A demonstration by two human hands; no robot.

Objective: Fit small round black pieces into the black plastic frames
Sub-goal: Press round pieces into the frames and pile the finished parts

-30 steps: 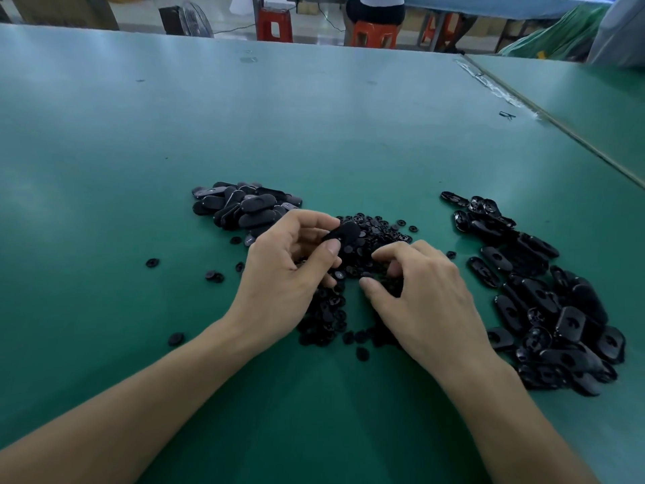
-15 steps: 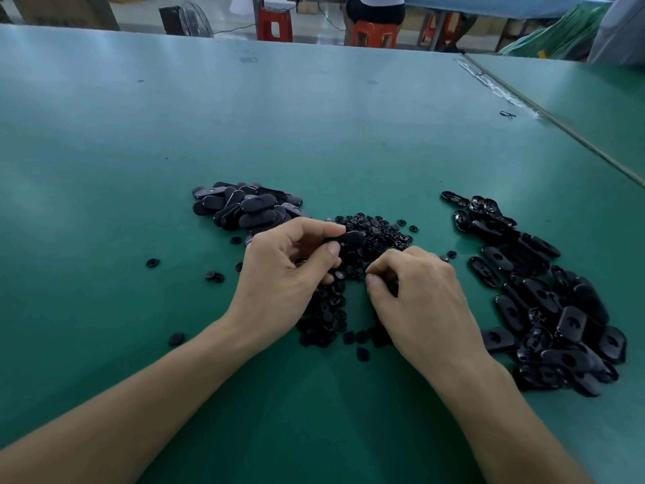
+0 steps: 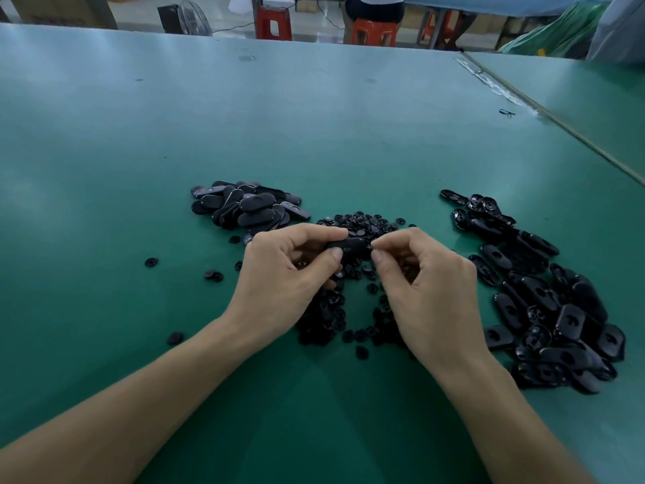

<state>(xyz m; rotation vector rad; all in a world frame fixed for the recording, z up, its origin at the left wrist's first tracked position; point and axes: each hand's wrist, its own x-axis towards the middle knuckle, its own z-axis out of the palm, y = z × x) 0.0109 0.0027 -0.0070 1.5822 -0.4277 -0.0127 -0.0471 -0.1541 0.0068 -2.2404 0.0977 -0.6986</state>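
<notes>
Since a second ago the right hand (image 3: 429, 288) has lifted off the heap and come up to meet the left, and both hands now hover above the green surface (image 3: 104, 169).

Farthest left, a few stray round pieces (image 3: 151, 262) lie apart on the surface, probably rolled out of the heap. Behind them sits a pile of closed black oval plastic frames (image 3: 244, 207), their smooth sides up; these look finished and set aside out of the way.

The left hand (image 3: 282, 270) pinches one black oval plastic frame (image 3: 349, 246) between thumb and curled fingers, holding it level and clear of the surface so its open end faces the other hand. Beneath and beyond it spreads the heap of small round black plastic pieces (image 3: 363, 221), kept central within easy reach of both hands.

The right hand has thumb and forefinger pressed together right at the frame's end, most likely pinching a single round piece for fitting; the piece itself is hidden by the fingertips.

Farthest right lies a larger pile of open black plastic frames (image 3: 541, 298), hollow sides showing, seemingly awaiting their pieces.

No brand, label or writing can be read anywhere.
</notes>
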